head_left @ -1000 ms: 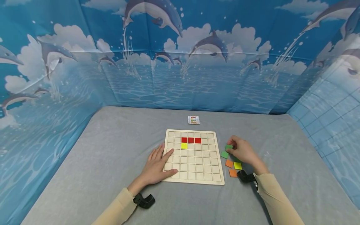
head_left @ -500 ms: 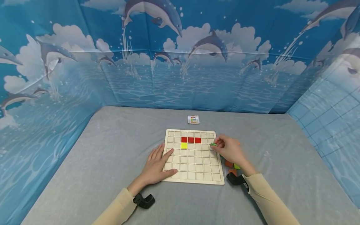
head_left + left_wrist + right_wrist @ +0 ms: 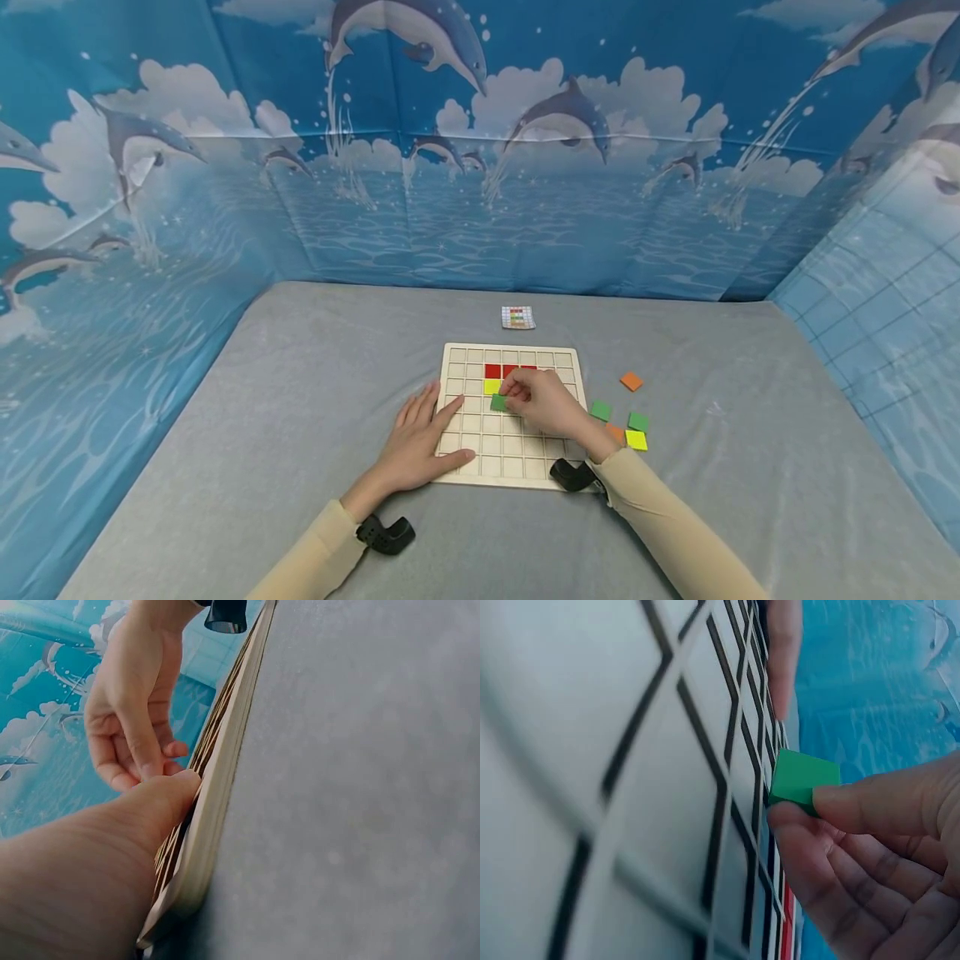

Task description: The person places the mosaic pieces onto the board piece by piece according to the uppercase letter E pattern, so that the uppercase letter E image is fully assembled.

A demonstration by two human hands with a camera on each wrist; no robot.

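Red square tiles and one yellow tile fill the wooden grid board; right hand pinches a green square tile above it, left hand rests flat, several loose tiles remain.

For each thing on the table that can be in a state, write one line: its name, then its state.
Left hand: flat, fingers straight, resting on the board's left edge.
Right hand: over the board, pinching a green tile.
Green tile: held just below the yellow tile, tilted.
Wooden grid board: flat on the table, mostly unfilled.
Red tiles: seated in cells.
Yellow tile: seated under the red row.
Loose tiles: lying right of the board.
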